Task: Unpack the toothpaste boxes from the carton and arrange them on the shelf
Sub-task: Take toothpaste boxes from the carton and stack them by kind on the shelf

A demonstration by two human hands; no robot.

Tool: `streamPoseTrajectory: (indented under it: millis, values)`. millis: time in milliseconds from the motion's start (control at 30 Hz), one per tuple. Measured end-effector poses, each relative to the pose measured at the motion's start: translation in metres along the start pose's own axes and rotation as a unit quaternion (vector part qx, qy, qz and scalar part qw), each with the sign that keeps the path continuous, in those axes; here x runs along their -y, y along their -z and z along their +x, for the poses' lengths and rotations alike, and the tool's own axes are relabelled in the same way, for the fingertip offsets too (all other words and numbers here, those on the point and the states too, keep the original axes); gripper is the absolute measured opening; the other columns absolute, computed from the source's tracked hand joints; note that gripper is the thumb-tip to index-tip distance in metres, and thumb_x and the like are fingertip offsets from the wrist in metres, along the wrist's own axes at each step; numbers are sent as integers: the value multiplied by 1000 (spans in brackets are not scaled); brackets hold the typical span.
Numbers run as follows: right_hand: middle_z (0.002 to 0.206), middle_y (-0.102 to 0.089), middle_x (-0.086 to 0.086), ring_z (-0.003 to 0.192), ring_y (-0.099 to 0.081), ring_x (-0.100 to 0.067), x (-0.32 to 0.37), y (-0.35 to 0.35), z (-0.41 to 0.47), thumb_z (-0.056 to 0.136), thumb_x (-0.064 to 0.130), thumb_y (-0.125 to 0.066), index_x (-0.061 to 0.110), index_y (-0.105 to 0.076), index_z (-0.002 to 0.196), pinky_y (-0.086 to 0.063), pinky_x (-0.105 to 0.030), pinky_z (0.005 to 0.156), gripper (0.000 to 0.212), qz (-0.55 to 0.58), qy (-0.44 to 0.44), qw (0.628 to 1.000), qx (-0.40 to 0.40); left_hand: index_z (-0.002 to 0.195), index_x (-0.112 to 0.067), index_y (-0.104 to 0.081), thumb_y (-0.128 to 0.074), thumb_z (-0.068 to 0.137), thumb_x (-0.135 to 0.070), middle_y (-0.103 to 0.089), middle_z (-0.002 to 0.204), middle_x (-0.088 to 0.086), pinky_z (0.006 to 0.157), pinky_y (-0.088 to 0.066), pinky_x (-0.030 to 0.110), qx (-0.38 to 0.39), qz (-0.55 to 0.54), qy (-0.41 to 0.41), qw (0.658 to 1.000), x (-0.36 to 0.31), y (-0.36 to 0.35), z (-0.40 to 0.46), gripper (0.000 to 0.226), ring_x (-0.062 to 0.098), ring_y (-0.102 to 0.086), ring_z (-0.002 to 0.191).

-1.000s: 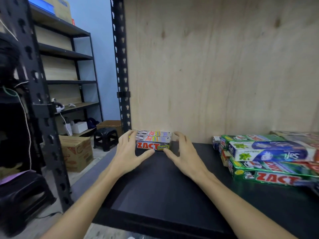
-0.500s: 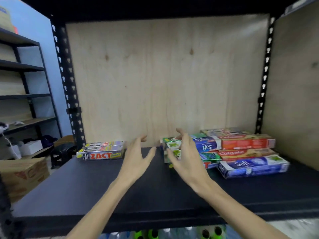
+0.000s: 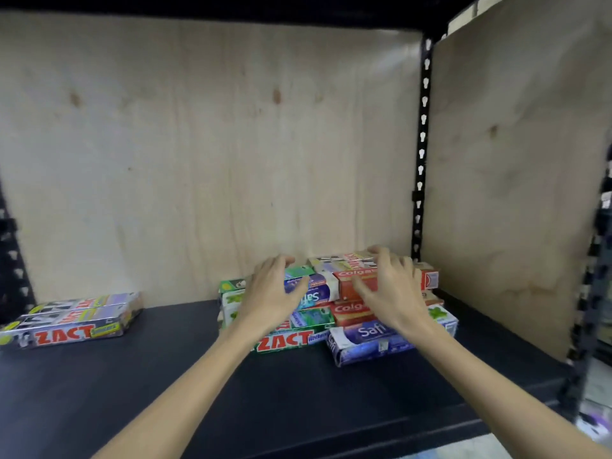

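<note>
Two hands, my left hand (image 3: pixel 271 293) and right hand (image 3: pixel 390 286), have left the silver Zact stack (image 3: pixel 76 318) and now spread open over the mixed toothpaste pile (image 3: pixel 331 313) right of it on the shelf (image 3: pixel 165 376), gripping nothing; sorting that pile comes next.

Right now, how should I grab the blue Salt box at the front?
Pinch the blue Salt box across its long narrow sides, coming from above and in front. It lies flat on the shelf, tilted, its front side free, nothing stacked on that end.
</note>
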State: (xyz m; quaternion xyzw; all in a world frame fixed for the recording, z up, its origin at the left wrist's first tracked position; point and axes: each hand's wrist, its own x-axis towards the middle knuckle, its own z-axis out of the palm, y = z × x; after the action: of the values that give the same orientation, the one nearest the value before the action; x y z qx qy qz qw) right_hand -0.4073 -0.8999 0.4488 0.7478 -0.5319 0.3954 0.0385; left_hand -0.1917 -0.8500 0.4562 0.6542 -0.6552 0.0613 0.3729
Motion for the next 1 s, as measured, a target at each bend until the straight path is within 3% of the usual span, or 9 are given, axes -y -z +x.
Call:
streamPoseTrajectory:
  millis: [133,400,700,867,1000]
  values:
    - [144,-51,-8,135,-36,-31,-28,-1,34,91,65,-51,24,-36,146,-27,-48,110,70,-39,-24,998,30,138,-27,-50,-51,97,-55,-54,141,-8,110,-36,38,36,44,-7,998,-3,-17,24,50,15,-46,132]
    - [154,-42,-14,149,-22,-40,-57,-12,78,65,98,-38,23,-33,151,-6,-63,118,114,-87,-83,975,184,135,-27,-52,-49,97,-58,-61,129,-8,103,-46,43,91,71,-15,993,-2,-30,52,49,16,-56,119]
    - [140,-58,-6,137,-43,-34,-60,-18,74,64,97,-43,27,-34,148,-13,-61,117,110,-30,-89,982,161,147,-23,-45,-45,103,-34,-69,117,-7,101,-45,41,84,56,-50,994,-14,-34,44,45,21,-56,116]
    - [150,-45,-9,144,-29,-34,-59,-18,68,63,86,-63,24,-25,153,-19,-56,118,115,57,-81,991,90,152,-19,-38,-53,101,-36,-68,125,-11,100,-49,38,84,-49,20,995,-14,-34,39,56,15,-61,115]
    - [155,-37,-11,148,-20,-33,-67,-19,71,63,73,-77,17,-12,158,-25,-60,117,127,124,-109,983,77,156,-16,-31,-61,97,-33,-69,125,-10,99,-36,23,96,-135,84,983,-18,-29,41,69,11,-55,126]
